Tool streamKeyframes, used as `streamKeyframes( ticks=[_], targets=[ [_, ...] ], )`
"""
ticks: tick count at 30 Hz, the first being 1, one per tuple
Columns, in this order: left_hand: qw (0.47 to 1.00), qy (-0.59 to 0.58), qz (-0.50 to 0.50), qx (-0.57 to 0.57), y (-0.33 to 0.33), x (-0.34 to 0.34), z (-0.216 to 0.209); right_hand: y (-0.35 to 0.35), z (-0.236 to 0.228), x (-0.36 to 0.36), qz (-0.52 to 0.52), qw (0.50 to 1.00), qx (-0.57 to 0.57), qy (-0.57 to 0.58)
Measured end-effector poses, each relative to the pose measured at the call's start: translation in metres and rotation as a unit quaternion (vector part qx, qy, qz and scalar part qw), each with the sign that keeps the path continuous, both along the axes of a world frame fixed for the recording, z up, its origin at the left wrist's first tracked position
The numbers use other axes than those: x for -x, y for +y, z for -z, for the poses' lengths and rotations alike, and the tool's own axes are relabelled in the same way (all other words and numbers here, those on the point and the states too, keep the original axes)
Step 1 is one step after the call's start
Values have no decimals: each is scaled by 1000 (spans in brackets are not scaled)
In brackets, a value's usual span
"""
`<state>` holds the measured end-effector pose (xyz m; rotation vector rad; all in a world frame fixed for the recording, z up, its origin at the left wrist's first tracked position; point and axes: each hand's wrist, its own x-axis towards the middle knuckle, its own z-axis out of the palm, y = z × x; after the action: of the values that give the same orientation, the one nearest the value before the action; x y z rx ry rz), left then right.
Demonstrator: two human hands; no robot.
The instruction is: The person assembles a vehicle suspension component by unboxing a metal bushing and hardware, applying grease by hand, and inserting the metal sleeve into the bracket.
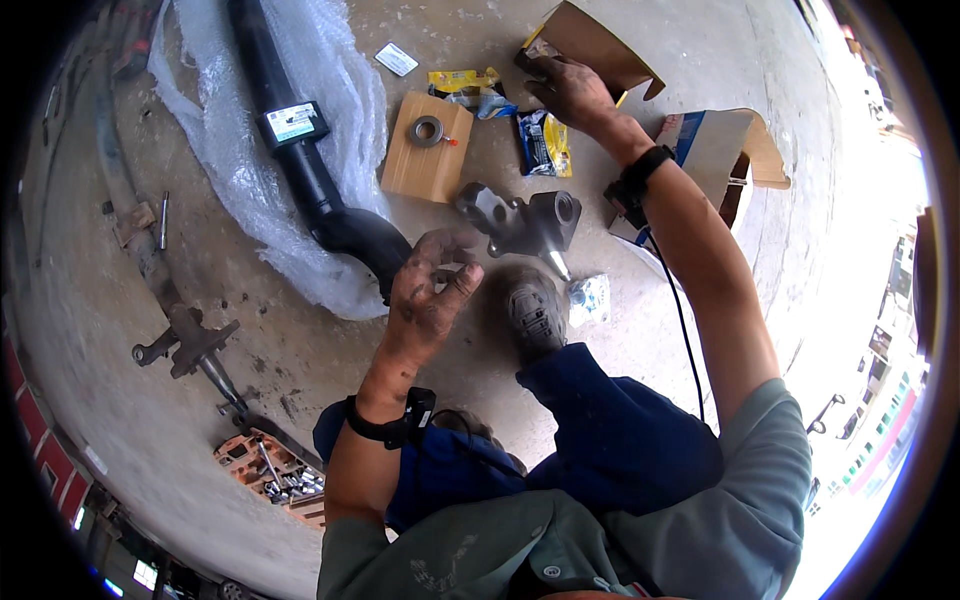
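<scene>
My right hand (578,97) is at the near side of an open cardboard box (610,45), its fingers and thumb closed about the box's edge; the fingertips are partly hidden. My left hand (428,290) is held up over the floor with curled fingers apart, and nothing shows in it. Just beyond it a dark metal steering knuckle (535,222) lies beside my shoe, its bright spindle pointing toward me. A metal bearing ring (426,131) rests on a flat brown carton (400,165). The bent end of a long black axle beam (365,240) is close to my left hand.
Bubble wrap (230,150) lies under the beam. Yellow and blue packets (545,142) lie between the carton and boxes. A white and blue box (735,150) stands open under my right forearm. At left are a worn old axle (150,265) and a socket set (285,480).
</scene>
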<state>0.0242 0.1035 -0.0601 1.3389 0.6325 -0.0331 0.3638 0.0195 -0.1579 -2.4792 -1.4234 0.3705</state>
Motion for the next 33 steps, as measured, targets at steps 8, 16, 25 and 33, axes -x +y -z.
streamKeyframes(
  ticks=[8,16,25,33],
  targets=[
    [998,3,-48,43,-6,1,10,37,17,40,-10,980,153,126],
    [998,12,-47,43,-6,1,8,-89,-22,-7,247,969,-3,5],
    [999,13,-24,32,-21,-10,25,-196,-46,148,130,969,156,140],
    [999,-17,17,43,-47,-29,22,-281,6,206,174,943,242,151]
  ],
)
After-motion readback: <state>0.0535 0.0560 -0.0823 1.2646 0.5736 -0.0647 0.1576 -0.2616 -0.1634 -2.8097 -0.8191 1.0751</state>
